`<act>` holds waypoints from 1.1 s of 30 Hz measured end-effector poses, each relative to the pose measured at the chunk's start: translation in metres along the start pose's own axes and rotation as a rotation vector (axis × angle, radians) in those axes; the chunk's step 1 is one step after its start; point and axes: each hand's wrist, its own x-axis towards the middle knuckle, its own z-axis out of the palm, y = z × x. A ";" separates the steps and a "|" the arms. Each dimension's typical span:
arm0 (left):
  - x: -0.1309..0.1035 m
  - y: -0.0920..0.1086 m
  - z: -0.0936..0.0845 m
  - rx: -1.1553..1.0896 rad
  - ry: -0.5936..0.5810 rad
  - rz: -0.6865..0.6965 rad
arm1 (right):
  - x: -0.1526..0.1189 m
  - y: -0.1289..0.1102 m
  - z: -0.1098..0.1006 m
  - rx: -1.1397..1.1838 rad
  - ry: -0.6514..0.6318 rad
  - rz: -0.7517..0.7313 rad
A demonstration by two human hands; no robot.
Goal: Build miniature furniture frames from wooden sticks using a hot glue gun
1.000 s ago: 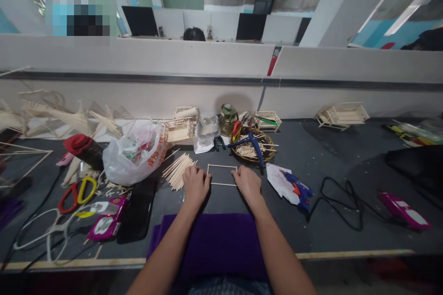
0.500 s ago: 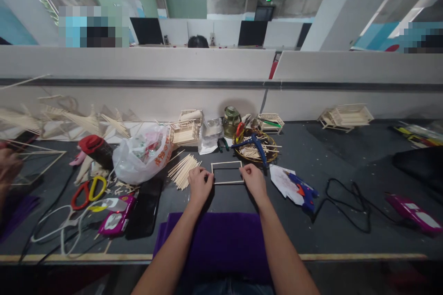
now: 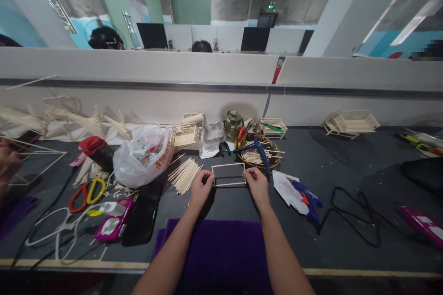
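A small rectangular frame of thin wooden sticks is held between my two hands over the dark table. My left hand pinches its left short side with thumb and fingers. On the opposite short side, my right hand grips near the middle. Just left of my left hand lies a fanned pile of loose wooden sticks. A blue hot glue gun rests partly on a white paper scrap, right of my right hand. Below my wrists is a folded purple cloth.
Behind the frame stand a basket of stick pieces, a green jar and small stick-built models. A plastic bag, scissors and a phone lie left. A glue-gun cable curls at right. Another person's hand is at far left.
My left hand has shifted its hold, its fingers now pinching the frame's left side more visibly. My right fingers have adjusted slightly. The camera view has tilted a little upward.
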 end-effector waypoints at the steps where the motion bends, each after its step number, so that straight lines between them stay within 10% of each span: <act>1: 0.000 0.000 0.001 -0.070 0.002 -0.039 | 0.000 0.001 0.000 0.004 -0.001 0.000; 8: 0.004 0.005 0.005 -0.447 0.003 -0.229 | 0.000 0.001 -0.002 0.037 -0.036 0.008; 33: 0.005 0.012 -0.003 -0.739 -0.119 -0.464 | -0.008 -0.014 -0.006 0.288 -0.184 0.132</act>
